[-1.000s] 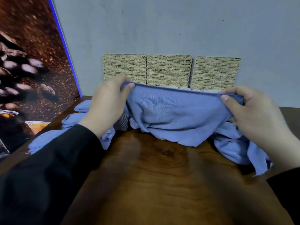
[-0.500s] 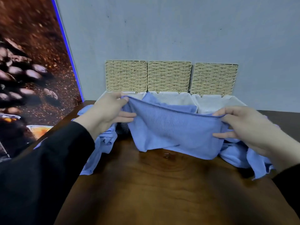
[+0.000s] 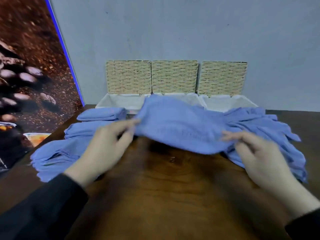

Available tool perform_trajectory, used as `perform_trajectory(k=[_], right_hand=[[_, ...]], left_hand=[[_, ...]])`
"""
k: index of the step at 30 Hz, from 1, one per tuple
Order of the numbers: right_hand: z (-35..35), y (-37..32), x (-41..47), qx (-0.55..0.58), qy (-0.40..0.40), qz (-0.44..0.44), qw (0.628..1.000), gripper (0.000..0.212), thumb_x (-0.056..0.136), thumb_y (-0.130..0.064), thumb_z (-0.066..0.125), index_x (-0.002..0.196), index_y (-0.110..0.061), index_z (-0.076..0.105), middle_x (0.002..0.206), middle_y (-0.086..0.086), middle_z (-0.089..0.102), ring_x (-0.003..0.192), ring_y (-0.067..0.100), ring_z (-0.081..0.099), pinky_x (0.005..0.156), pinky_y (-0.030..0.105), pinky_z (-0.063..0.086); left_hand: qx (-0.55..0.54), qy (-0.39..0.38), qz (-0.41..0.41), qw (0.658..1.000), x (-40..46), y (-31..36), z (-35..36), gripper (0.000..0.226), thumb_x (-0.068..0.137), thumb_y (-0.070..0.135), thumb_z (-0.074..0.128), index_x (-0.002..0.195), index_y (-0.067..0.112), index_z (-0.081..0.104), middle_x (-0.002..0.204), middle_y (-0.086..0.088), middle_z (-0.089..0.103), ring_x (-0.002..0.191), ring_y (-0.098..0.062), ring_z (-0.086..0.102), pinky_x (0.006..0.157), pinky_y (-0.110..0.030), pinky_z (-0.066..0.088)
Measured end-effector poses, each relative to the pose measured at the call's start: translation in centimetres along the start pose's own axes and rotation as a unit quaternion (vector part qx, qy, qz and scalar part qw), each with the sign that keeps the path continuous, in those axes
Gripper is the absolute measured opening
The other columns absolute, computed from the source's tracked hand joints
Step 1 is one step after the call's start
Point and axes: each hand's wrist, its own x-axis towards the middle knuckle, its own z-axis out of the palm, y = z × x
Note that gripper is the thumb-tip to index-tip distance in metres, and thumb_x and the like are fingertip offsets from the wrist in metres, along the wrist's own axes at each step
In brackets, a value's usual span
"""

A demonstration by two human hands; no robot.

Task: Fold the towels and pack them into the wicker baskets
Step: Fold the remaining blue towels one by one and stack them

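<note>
A blue towel [image 3: 180,129] hangs stretched between my hands, low over the wooden table [image 3: 164,196], in front of the baskets. My left hand [image 3: 107,146] pinches its left end and my right hand [image 3: 259,153] pinches its right end; both hands are motion-blurred. Three wicker baskets with white liners stand against the wall, left [image 3: 119,101], middle [image 3: 190,97] and right [image 3: 225,103], their woven lids [image 3: 174,77] raised upright behind them. The towel hides part of the middle basket.
Folded blue towels lie at the left: one by the left basket [image 3: 102,114], another nearer [image 3: 83,129], and a flatter stack [image 3: 55,156]. A crumpled heap of blue towels [image 3: 263,122] lies at the right. A coffee-bean poster [image 3: 26,75] leans at the left.
Both hands have come down and toward me with the towel, which now sags lower over the table. The camera has tilted, showing more of the baskets and the folded towels.
</note>
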Motion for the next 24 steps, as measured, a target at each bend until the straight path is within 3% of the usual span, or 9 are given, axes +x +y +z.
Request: perform_trajectory(k=[2, 4, 6, 12, 14, 16, 19, 21, 24], right_hand=[[0.6, 2.3, -2.9, 0.010, -0.092, 0.043, 0.995, 0.034, 0.099, -0.008, 0.057, 0.095, -0.039, 0.070, 0.109, -0.021, 0.074, 0.058, 0.004, 0.066, 0.051, 0.013, 0.042], [1.1, 4.1, -4.8, -0.010, -0.170, 0.044, 0.984, 0.031, 0.098, -0.010, 0.060, 0.097, -0.039, 0.071, 0.110, -0.021, 0.073, 0.083, 0.011, 0.074, 0.061, 0.029, 0.054], [1.3, 4.7, -5.6, -0.037, -0.197, 0.012, 0.980, 0.033, 0.095, -0.007, 0.062, 0.094, -0.039, 0.070, 0.112, -0.020, 0.070, 0.106, 0.013, 0.070, 0.084, 0.030, 0.053], [-0.4, 4.6, -5.4, -0.076, -0.254, -0.074, 0.961, 0.028, 0.091, -0.006, 0.063, 0.087, -0.034, 0.063, 0.108, -0.013, 0.063, 0.097, 0.014, 0.064, 0.084, 0.026, 0.044], [-0.6, 4.8, -5.3, -0.132, -0.324, -0.119, 0.929, 0.010, 0.091, -0.028, 0.065, 0.087, -0.037, 0.061, 0.105, -0.019, 0.062, 0.102, 0.010, 0.059, 0.096, 0.025, 0.036], [-0.6, 4.5, -5.0, -0.145, -0.374, -0.113, 0.909, 0.018, 0.090, -0.057, 0.060, 0.088, -0.039, 0.062, 0.106, -0.023, 0.061, 0.106, 0.007, 0.056, 0.102, 0.021, 0.027], [0.6, 3.7, -4.1, -0.078, -0.310, -0.120, 0.940, 0.021, 0.100, -0.051, 0.053, 0.093, -0.037, 0.066, 0.103, -0.020, 0.064, 0.102, 0.007, 0.062, 0.094, 0.020, 0.037], [2.2, 3.7, -3.2, -0.058, -0.250, -0.119, 0.959, 0.021, 0.102, -0.040, 0.054, 0.097, -0.028, 0.070, 0.103, -0.018, 0.064, 0.101, 0.007, 0.064, 0.088, 0.022, 0.044], [4.5, 4.1, -2.0, -0.100, -0.279, -0.105, 0.949, 0.028, 0.092, -0.049, 0.058, 0.103, -0.026, 0.070, 0.106, -0.019, 0.059, 0.104, 0.005, 0.060, 0.092, 0.025, 0.046]], left_hand=[[0.016, -0.102, -0.011, 0.995, -4.1, -2.2, 0.7, 0.020, 0.097, 0.019, 0.060, 0.089, 0.036, 0.068, 0.122, 0.034, 0.064, 0.115, 0.014, 0.058, 0.095, -0.004, 0.039], [0.034, -0.169, -0.025, 0.985, -6.9, -4.2, 1.1, 0.017, 0.098, 0.023, 0.061, 0.084, 0.031, 0.068, 0.125, 0.037, 0.060, 0.118, 0.017, 0.054, 0.097, -0.007, 0.040], [0.049, -0.191, -0.021, 0.980, -8.2, -5.4, 1.2, 0.015, 0.098, 0.025, 0.063, 0.086, 0.031, 0.070, 0.124, 0.039, 0.058, 0.117, 0.018, 0.054, 0.095, -0.005, 0.039], [0.047, -0.205, 0.042, 0.977, -9.2, -6.0, -0.2, 0.031, 0.095, 0.047, 0.049, 0.099, 0.030, 0.075, 0.132, 0.033, 0.058, 0.123, 0.011, 0.054, 0.102, -0.007, 0.038], [0.091, -0.244, 0.091, 0.961, -9.2, -6.2, -0.9, 0.030, 0.096, 0.045, 0.051, 0.104, 0.033, 0.077, 0.136, 0.032, 0.057, 0.119, 0.007, 0.057, 0.099, -0.019, 0.045], [0.139, -0.269, 0.139, 0.943, -8.9, -6.3, -1.5, 0.028, 0.098, 0.043, 0.052, 0.098, 0.034, 0.078, 0.137, 0.025, 0.060, 0.106, 0.001, 0.058, 0.089, -0.031, 0.047], [0.140, -0.223, 0.153, 0.952, -7.4, -5.2, -1.2, 0.041, 0.102, 0.046, 0.047, 0.082, 0.024, 0.075, 0.121, 0.016, 0.068, 0.095, -0.007, 0.058, 0.085, -0.035, 0.047], [0.137, -0.207, 0.150, 0.957, -6.1, -4.2, 0.2, 0.039, 0.102, 0.046, 0.046, 0.097, 0.022, 0.076, 0.114, 0.014, 0.069, 0.099, -0.013, 0.062, 0.089, -0.035, 0.048], [0.144, -0.256, 0.102, 0.950, -4.7, -3.6, 2.9, 0.043, 0.098, 0.053, 0.042, 0.116, 0.026, 0.070, 0.118, 0.017, 0.063, 0.107, -0.010, 0.058, 0.096, -0.037, 0.046]])
